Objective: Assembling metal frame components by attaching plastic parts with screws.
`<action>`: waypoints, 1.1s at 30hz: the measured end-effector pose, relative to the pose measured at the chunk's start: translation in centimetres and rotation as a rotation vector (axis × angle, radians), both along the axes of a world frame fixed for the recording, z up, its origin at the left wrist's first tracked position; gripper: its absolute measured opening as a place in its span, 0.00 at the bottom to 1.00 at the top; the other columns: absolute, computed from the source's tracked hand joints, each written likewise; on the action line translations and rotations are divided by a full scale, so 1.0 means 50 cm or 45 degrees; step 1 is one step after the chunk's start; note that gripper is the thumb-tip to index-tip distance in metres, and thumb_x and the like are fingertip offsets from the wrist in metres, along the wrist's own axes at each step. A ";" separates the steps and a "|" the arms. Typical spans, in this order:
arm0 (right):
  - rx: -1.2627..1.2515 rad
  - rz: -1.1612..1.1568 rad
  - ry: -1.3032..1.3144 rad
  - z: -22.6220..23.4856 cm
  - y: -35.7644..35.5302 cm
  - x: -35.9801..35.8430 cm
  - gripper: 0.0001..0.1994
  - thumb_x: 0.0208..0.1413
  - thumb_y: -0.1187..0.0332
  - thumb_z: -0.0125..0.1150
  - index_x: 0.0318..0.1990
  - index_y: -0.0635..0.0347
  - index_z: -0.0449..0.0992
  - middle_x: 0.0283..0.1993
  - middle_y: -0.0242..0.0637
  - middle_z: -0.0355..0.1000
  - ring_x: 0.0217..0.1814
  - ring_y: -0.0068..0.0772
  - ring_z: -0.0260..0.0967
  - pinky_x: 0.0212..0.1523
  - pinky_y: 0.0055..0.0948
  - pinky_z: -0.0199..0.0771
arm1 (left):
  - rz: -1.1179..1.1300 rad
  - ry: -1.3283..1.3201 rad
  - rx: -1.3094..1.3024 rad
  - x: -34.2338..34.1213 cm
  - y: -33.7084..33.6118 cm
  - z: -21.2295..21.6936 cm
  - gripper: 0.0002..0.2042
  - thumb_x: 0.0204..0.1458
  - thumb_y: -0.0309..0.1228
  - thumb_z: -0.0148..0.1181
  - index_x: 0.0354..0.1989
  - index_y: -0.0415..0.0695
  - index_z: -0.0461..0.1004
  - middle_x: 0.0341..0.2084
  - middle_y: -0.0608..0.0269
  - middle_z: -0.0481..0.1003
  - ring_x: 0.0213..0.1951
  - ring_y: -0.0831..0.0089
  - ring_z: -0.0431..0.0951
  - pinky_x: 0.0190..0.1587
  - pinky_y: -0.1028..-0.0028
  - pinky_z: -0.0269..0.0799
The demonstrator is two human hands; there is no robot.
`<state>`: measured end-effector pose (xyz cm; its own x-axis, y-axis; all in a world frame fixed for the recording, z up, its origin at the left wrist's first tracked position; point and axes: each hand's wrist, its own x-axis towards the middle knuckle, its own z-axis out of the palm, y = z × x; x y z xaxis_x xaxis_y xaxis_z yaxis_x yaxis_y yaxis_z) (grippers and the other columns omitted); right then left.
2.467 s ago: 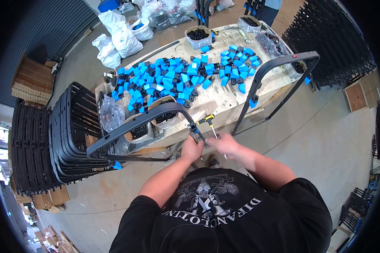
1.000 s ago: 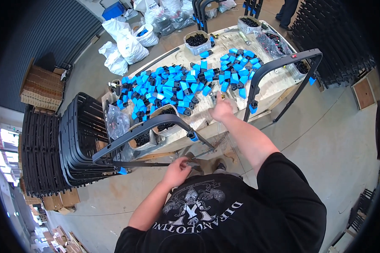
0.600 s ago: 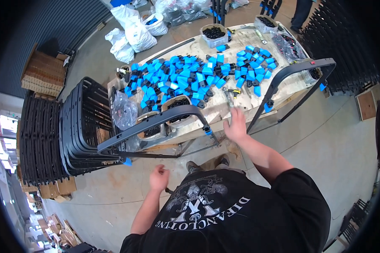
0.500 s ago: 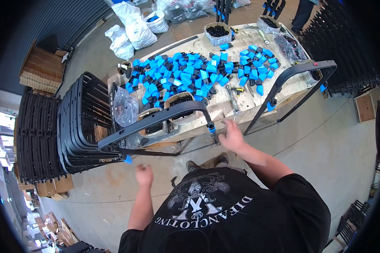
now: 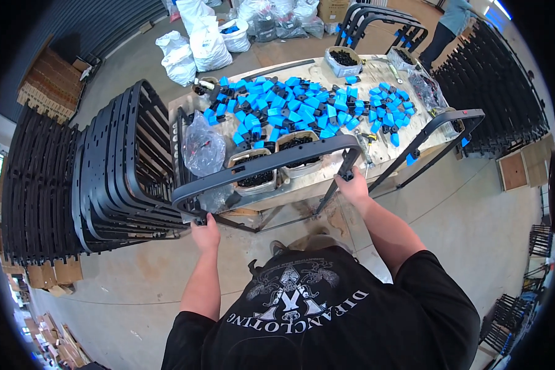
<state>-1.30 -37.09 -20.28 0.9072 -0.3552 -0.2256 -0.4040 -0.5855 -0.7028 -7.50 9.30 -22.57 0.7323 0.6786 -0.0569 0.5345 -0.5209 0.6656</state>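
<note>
A black U-shaped metal frame (image 5: 271, 161) leans across the near side of the workbench, its curved bar toward the bench. My left hand (image 5: 205, 235) is closed around the frame's left side below the bend. On the other side, my right hand (image 5: 354, 189) grips the right leg just under its bend. The fingers partly cover the spots where they hold. Just beyond the bar stand two small bins (image 5: 272, 184) of black parts. Farther back on the bench lies a big heap of blue-and-black plastic caps (image 5: 290, 108).
A similar frame (image 5: 441, 118) with blue caps rests against the bench's right part. Stacked black frames (image 5: 114, 166) stand at left, more frames (image 5: 499, 86) at far right. White sacks (image 5: 209, 49) sit behind the workbench (image 5: 385, 145). A person (image 5: 453, 28) stands at the back right.
Both my hands have moved up onto the frame and closed on its two sides. The frame's bar now appears slightly farther right and higher. A person at the back has come more into view.
</note>
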 end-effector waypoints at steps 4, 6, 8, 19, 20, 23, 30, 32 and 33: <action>0.031 -0.019 0.022 0.000 0.006 0.006 0.24 0.52 0.59 0.68 0.52 0.65 0.73 0.37 0.51 0.80 0.40 0.46 0.81 0.43 0.38 0.78 | -0.005 0.038 -0.120 0.010 0.015 -0.002 0.29 0.52 0.41 0.65 0.55 0.28 0.69 0.43 0.37 0.80 0.46 0.47 0.82 0.49 0.59 0.75; 0.061 -0.002 0.095 0.002 0.014 0.016 0.28 0.51 0.57 0.68 0.56 0.64 0.72 0.41 0.51 0.81 0.45 0.47 0.80 0.48 0.38 0.78 | -0.015 0.006 -0.091 0.003 0.054 -0.057 0.27 0.51 0.39 0.66 0.52 0.29 0.70 0.41 0.40 0.80 0.44 0.49 0.82 0.47 0.60 0.75; -0.091 0.001 0.111 0.015 0.017 0.013 0.29 0.51 0.55 0.67 0.57 0.65 0.72 0.43 0.52 0.80 0.47 0.48 0.80 0.50 0.39 0.77 | -0.036 -0.026 -0.059 0.005 0.058 -0.054 0.26 0.50 0.38 0.68 0.50 0.30 0.71 0.40 0.43 0.81 0.41 0.50 0.83 0.46 0.61 0.76; 0.177 0.244 0.447 0.071 -0.025 0.010 0.20 0.55 0.53 0.64 0.41 0.65 0.78 0.36 0.43 0.79 0.37 0.37 0.77 0.39 0.39 0.77 | -0.448 0.947 -0.380 0.025 0.103 0.075 0.13 0.52 0.35 0.65 0.24 0.38 0.74 0.18 0.54 0.75 0.16 0.66 0.78 0.14 0.67 0.65; 0.183 0.251 0.440 0.047 -0.038 -0.008 0.20 0.55 0.53 0.64 0.41 0.65 0.78 0.36 0.43 0.79 0.37 0.37 0.77 0.39 0.39 0.77 | -0.365 0.761 -0.545 0.020 0.083 0.096 0.12 0.52 0.36 0.65 0.29 0.39 0.74 0.17 0.57 0.74 0.14 0.67 0.74 0.14 0.68 0.64; 1.528 -0.115 0.117 -0.037 -0.054 -0.043 0.15 0.61 0.56 0.62 0.43 0.59 0.76 0.37 0.37 0.76 0.37 0.32 0.72 0.35 0.34 0.72 | -0.189 0.456 -0.989 -0.009 0.087 0.072 0.14 0.55 0.40 0.65 0.41 0.44 0.72 0.18 0.64 0.71 0.14 0.72 0.68 0.15 0.73 0.59; 1.495 -0.387 0.122 0.027 -0.025 -0.049 0.14 0.64 0.58 0.62 0.40 0.61 0.73 0.30 0.36 0.72 0.24 0.25 0.64 0.17 0.20 0.56 | 0.062 0.148 -1.891 -0.014 0.096 0.089 0.15 0.61 0.44 0.61 0.39 0.44 0.72 0.23 0.66 0.68 0.19 0.78 0.65 0.16 0.82 0.55; 1.261 -0.388 0.308 0.123 -0.018 -0.025 0.14 0.64 0.58 0.63 0.39 0.62 0.73 0.28 0.36 0.72 0.22 0.24 0.63 0.17 0.20 0.55 | 0.142 0.310 -1.902 0.002 0.118 0.095 0.15 0.61 0.45 0.62 0.38 0.45 0.70 0.24 0.65 0.68 0.19 0.79 0.65 0.15 0.83 0.55; 1.030 -0.384 0.481 0.158 -0.017 -0.005 0.14 0.63 0.59 0.63 0.37 0.62 0.73 0.27 0.36 0.71 0.21 0.23 0.62 0.16 0.19 0.53 | 0.216 0.468 -1.901 0.017 0.131 0.097 0.16 0.61 0.45 0.63 0.36 0.46 0.69 0.25 0.65 0.68 0.19 0.79 0.64 0.15 0.84 0.55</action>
